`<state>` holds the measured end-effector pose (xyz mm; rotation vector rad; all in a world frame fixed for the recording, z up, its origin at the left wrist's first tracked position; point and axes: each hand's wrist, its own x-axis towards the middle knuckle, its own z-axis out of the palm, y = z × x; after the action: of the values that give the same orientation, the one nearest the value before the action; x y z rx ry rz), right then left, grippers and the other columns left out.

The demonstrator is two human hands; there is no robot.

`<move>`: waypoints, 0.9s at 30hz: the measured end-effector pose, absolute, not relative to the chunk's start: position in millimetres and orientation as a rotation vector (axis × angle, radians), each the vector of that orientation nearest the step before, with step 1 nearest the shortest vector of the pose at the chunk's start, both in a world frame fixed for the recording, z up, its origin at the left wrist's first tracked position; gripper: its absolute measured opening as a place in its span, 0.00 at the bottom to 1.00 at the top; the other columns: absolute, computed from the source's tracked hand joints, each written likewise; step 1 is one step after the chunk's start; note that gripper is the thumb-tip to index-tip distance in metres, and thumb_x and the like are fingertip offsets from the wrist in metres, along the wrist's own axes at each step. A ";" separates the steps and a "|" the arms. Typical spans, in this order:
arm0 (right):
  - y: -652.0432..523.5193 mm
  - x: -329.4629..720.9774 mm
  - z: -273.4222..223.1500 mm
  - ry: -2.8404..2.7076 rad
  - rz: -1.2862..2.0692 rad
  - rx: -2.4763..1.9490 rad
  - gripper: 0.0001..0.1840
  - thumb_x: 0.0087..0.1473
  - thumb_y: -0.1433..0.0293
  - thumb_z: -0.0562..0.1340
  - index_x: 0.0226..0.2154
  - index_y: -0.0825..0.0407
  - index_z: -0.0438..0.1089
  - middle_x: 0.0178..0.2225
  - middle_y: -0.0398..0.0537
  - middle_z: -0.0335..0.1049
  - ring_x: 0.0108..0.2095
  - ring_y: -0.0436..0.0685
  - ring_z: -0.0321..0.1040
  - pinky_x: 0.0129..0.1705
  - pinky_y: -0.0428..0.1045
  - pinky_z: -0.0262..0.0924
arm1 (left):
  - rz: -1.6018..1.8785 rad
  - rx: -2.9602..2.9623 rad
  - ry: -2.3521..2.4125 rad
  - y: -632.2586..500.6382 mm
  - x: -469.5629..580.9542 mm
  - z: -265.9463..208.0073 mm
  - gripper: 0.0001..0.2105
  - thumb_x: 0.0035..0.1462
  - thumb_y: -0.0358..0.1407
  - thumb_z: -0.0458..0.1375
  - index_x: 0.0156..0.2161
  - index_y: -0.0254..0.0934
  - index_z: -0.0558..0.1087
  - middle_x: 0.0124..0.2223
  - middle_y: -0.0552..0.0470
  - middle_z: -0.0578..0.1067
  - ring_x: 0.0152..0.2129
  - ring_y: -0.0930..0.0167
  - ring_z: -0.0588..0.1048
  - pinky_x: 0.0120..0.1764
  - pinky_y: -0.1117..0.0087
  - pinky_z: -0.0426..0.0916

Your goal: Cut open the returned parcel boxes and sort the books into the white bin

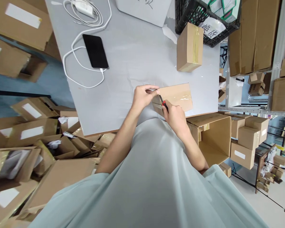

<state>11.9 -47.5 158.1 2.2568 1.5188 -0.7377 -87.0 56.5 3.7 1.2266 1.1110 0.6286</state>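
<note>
A small taped cardboard box (pixel 178 96) lies on the grey table (pixel 128 53) close to my body. My right hand (pixel 175 118) is closed round a red and black utility knife (pixel 164 104), whose blade end meets the box's left end. At the box's upper left corner is my left hand (pixel 144 95), its thumb and fingers drawn together on the edge. Whether those fingers pinch a flap or only steady the corner, I cannot make out.
Another taped box (pixel 190 47) stands beside a black crate (pixel 206 19) at the back right. A phone (pixel 95 51) with a white cable lies left, below a laptop-like grey panel (pixel 144 9). An open carton (pixel 215 137) sits off the right edge; opened boxes (pixel 68 177) crowd the left floor.
</note>
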 end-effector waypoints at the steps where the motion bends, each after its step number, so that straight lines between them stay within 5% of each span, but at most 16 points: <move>1: -48.0 10.4 158.9 1.509 -0.737 2.253 0.21 0.80 0.65 0.50 0.65 0.52 0.69 0.48 0.60 0.85 0.47 0.67 0.82 0.48 0.53 0.66 | 0.627 1.223 1.112 56.4 -86.9 3.9 0.16 0.53 0.43 0.70 0.46 0.41 0.89 0.34 0.50 0.86 0.33 0.64 0.82 0.41 0.64 0.77; 10: -36.5 -7.0 157.2 1.414 -0.667 2.241 0.21 0.78 0.72 0.49 0.63 0.55 0.71 0.49 0.65 0.83 0.51 0.68 0.82 0.52 0.56 0.70 | 0.624 1.262 1.162 55.5 -86.7 8.6 0.15 0.55 0.42 0.69 0.47 0.42 0.89 0.34 0.52 0.85 0.34 0.64 0.82 0.42 0.64 0.77; 17: -47.4 -10.7 161.7 1.367 -0.675 2.182 0.21 0.78 0.74 0.49 0.60 0.56 0.74 0.48 0.67 0.83 0.52 0.68 0.83 0.52 0.56 0.72 | 0.683 1.371 1.226 41.7 -80.6 19.2 0.10 0.60 0.38 0.66 0.45 0.45 0.88 0.48 0.51 0.87 0.39 0.63 0.84 0.50 0.61 0.77; 27: -62.8 -6.7 163.7 1.326 -0.696 2.161 0.23 0.77 0.75 0.48 0.58 0.57 0.75 0.47 0.69 0.83 0.49 0.68 0.84 0.49 0.56 0.74 | 0.667 1.401 1.222 25.1 -78.2 25.1 0.10 0.60 0.36 0.65 0.45 0.45 0.88 0.48 0.52 0.87 0.40 0.64 0.84 0.51 0.62 0.77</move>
<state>-6.7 -62.8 163.7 2.1607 1.3256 -0.6960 -78.2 25.1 25.1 1.4013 1.2224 0.6668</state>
